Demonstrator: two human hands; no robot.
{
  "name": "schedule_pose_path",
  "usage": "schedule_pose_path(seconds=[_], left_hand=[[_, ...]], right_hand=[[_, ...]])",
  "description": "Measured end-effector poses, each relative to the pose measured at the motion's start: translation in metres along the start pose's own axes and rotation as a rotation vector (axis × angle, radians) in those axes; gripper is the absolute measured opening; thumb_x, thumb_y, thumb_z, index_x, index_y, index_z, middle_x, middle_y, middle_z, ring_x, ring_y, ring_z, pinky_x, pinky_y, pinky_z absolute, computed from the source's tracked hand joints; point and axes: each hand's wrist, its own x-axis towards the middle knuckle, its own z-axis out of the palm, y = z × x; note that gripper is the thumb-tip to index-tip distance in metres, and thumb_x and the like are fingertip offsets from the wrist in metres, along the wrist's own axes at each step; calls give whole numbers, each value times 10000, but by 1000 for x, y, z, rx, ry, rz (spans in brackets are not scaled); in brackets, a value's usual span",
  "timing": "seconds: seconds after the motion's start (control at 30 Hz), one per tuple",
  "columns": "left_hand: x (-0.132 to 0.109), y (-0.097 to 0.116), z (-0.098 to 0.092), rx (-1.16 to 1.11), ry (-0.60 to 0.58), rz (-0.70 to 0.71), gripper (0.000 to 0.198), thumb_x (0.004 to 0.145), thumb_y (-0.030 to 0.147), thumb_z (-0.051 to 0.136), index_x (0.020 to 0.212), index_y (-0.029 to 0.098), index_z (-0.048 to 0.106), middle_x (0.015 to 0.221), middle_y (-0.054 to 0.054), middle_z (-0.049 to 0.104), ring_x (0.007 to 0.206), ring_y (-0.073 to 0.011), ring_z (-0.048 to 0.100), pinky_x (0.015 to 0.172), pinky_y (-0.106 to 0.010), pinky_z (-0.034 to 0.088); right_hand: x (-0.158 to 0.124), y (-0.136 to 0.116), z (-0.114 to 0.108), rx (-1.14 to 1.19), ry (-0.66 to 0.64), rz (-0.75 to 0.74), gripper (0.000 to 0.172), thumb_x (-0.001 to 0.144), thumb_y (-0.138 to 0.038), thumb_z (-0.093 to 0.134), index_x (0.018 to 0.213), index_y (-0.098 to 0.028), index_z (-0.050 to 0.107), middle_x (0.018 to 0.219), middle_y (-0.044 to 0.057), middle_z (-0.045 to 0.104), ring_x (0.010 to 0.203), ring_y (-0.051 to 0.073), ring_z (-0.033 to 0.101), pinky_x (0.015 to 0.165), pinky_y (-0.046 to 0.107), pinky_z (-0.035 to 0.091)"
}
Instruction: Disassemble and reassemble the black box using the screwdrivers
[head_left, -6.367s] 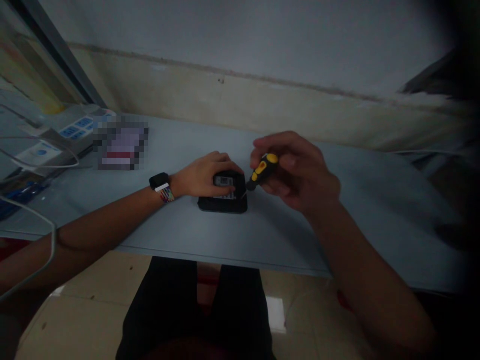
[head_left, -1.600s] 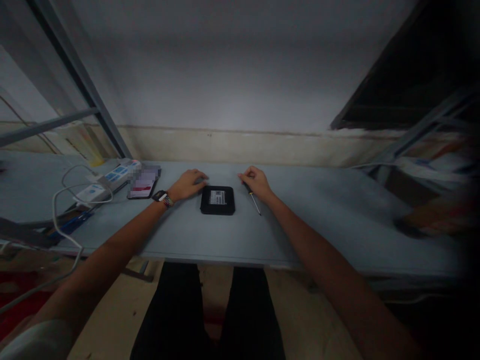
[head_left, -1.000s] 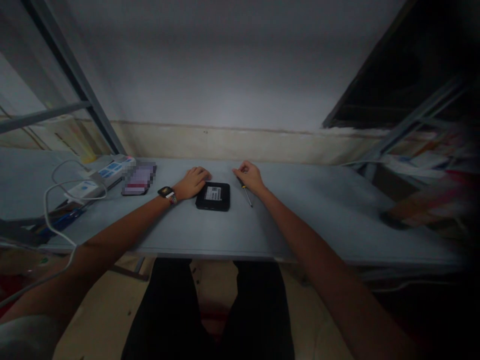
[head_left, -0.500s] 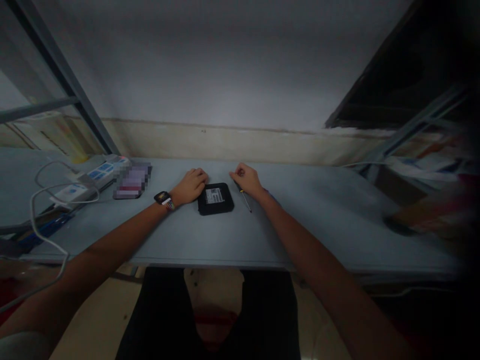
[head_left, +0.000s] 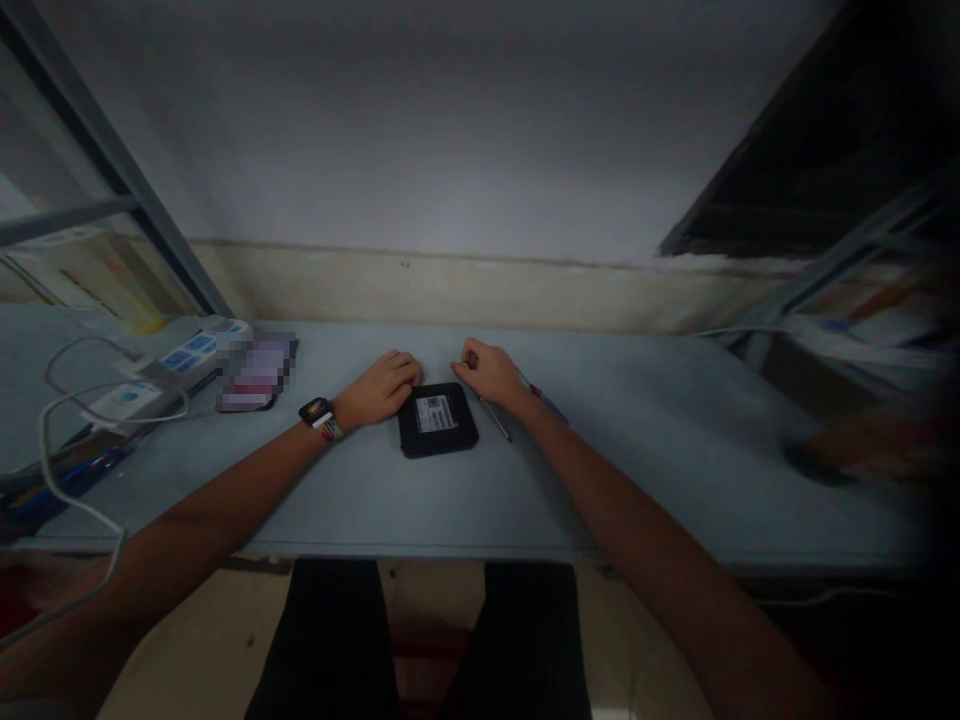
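Observation:
A flat black square box with rounded corners and a white printed label lies on the table. My left hand, with a watch on its wrist, rests at the box's far left corner, fingers bent against it. To the right of the box, my right hand is closed round the handle of a screwdriver. Its metal shaft points down toward me, beside the box and apart from it. Partly hidden behind my right wrist is a thin red and blue object.
On the left lie a phone with a blurred screen, a white power strip and looping white cables. A blue item is near the left edge. Blurred things stand at the right. A wall closes the back.
The whole view has shifted a little, and the box appears slightly lower and nearer. My right hand still grips the screwdriver beside the box; my left hand stays at the box's corner.

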Motion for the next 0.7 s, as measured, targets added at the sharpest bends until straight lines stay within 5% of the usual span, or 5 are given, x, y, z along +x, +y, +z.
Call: schedule_pose_path(seconds=[0.7], left_hand=[[-2, 1, 0, 21, -2, 58, 208, 1039, 216, 413, 1026, 196, 619, 1066, -124, 652, 1028, -297, 577, 994, -487, 486]], right_hand=[[0, -3, 1, -103, -5, -25, 176, 933, -328, 736, 852, -218, 624, 799, 16, 673, 714, 172, 545, 683, 323, 334]])
